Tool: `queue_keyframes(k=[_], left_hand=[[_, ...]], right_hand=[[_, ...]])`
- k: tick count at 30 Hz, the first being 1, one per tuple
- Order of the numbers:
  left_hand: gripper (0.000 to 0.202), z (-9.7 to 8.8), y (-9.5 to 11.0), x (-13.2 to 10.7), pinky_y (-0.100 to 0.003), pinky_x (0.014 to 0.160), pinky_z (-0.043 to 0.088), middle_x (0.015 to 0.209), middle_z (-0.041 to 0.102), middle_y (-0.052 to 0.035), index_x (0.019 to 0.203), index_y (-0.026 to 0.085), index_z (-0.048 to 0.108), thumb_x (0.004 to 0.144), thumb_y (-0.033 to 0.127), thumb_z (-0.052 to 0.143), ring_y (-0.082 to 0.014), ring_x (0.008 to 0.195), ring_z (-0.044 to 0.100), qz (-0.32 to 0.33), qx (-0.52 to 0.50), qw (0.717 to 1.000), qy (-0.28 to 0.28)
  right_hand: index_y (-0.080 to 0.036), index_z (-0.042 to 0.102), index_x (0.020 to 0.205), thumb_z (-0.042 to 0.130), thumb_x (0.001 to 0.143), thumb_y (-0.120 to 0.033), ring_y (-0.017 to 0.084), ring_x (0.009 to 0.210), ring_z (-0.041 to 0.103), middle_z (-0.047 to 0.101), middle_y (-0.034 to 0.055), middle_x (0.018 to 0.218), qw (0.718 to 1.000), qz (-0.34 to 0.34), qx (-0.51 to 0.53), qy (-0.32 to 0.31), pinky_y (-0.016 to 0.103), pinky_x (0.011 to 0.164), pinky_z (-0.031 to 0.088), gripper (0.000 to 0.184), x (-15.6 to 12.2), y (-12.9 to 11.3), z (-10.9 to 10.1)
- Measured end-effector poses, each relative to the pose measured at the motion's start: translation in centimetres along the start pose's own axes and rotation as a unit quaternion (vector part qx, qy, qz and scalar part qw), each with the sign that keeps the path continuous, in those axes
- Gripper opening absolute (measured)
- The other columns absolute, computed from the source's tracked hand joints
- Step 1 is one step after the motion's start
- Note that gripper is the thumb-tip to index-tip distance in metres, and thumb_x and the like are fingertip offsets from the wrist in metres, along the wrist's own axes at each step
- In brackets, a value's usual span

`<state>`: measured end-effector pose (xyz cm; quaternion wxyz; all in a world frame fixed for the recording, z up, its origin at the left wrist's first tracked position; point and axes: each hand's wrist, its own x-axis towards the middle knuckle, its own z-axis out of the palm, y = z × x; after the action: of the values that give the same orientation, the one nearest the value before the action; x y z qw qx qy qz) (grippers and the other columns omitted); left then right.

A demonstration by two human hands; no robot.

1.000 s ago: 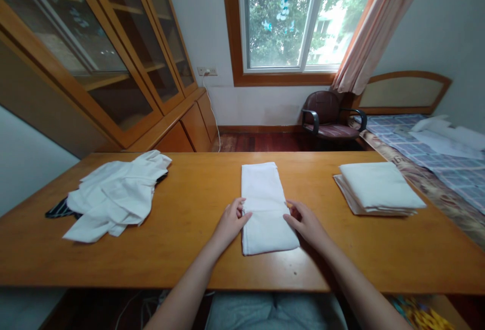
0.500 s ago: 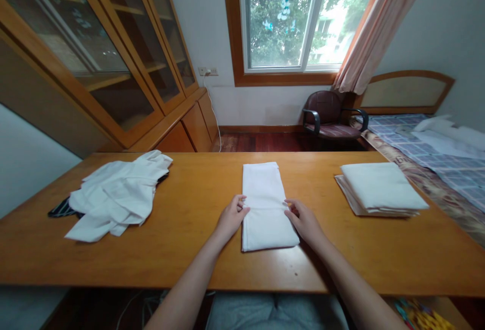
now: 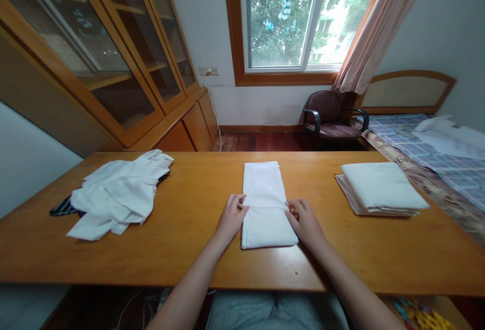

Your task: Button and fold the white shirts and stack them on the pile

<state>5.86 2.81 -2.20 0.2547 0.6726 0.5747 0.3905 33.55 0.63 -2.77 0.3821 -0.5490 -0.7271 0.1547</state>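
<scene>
A white cloth (image 3: 265, 183), folded into a long narrow strip, lies on the wooden table in front of me, with a crease running across its middle. At its left edge, my left hand (image 3: 230, 217) pinches the cloth beside the crease, thumb nearer me and fingers curled. My right hand (image 3: 306, 221) grips the opposite edge in the same way, at about the same height. The fingertips under the cloth's edges are partly hidden.
A crumpled heap of white cloth (image 3: 121, 188) lies at the table's left, over a dark striped fabric (image 3: 61, 207). Folded white cloths (image 3: 382, 186) are stacked at the right. Beyond the table (image 3: 197, 249) stand a glass-doored cabinet (image 3: 174, 102), an armchair (image 3: 328, 112) and a bed (image 3: 435, 133).
Both hands stay at the cloth's side edges, with only slight finger shifts. The cloth's near end has drawn very slightly away from me.
</scene>
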Motion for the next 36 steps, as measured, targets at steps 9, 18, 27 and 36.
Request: queue_keyframes(k=[9,18,27,36], left_hand=[[0.042,-1.8,2.3,-1.9,-0.050,0.119,0.031,0.148,0.049,-0.0076,0.142,0.024,0.048,0.100,0.025,0.042,-0.0233,0.148,0.028,0.281,0.168,0.937,-0.120],[0.052,-1.0,0.5,-1.5,-0.054,0.121,0.023,0.159,0.033,-0.0062,0.153,0.024,0.031,0.103,0.041,0.032,-0.0227,0.151,0.018,0.208,0.247,0.920,-0.221],[0.052,-3.9,-0.8,-1.7,-0.049,0.118,0.035,0.155,0.041,-0.0067,0.149,0.027,0.039,0.098,0.015,0.039,-0.0209,0.147,0.031,0.260,0.177,0.931,-0.187],[0.053,-5.9,-0.5,-2.6,-0.049,0.114,0.040,0.148,0.050,-0.0065,0.144,0.031,0.045,0.094,0.017,0.050,-0.0241,0.141,0.039,0.287,0.174,0.920,-0.202]], right_hand=[[-0.026,0.067,0.119,0.054,0.096,-0.026,0.027,0.123,0.055,0.063,0.0103,0.127,0.986,-0.160,0.006,-0.047,0.050,0.102,0.048,0.027,-0.2,-1.3,-1.3],[-0.028,0.057,0.138,0.049,0.100,-0.028,0.027,0.137,0.045,0.058,0.0061,0.141,0.975,-0.161,-0.044,-0.145,0.053,0.111,0.043,0.039,-0.2,0.3,-1.1],[-0.031,0.059,0.135,0.047,0.097,-0.018,0.024,0.128,0.055,0.056,0.0090,0.142,0.977,-0.166,-0.014,-0.134,0.047,0.104,0.049,0.042,-1.0,1.0,-3.5],[-0.033,0.059,0.135,0.057,0.090,-0.021,0.027,0.128,0.053,0.052,0.0065,0.147,0.961,-0.189,-0.064,-0.194,0.048,0.106,0.047,0.046,-1.1,0.0,-4.8]])
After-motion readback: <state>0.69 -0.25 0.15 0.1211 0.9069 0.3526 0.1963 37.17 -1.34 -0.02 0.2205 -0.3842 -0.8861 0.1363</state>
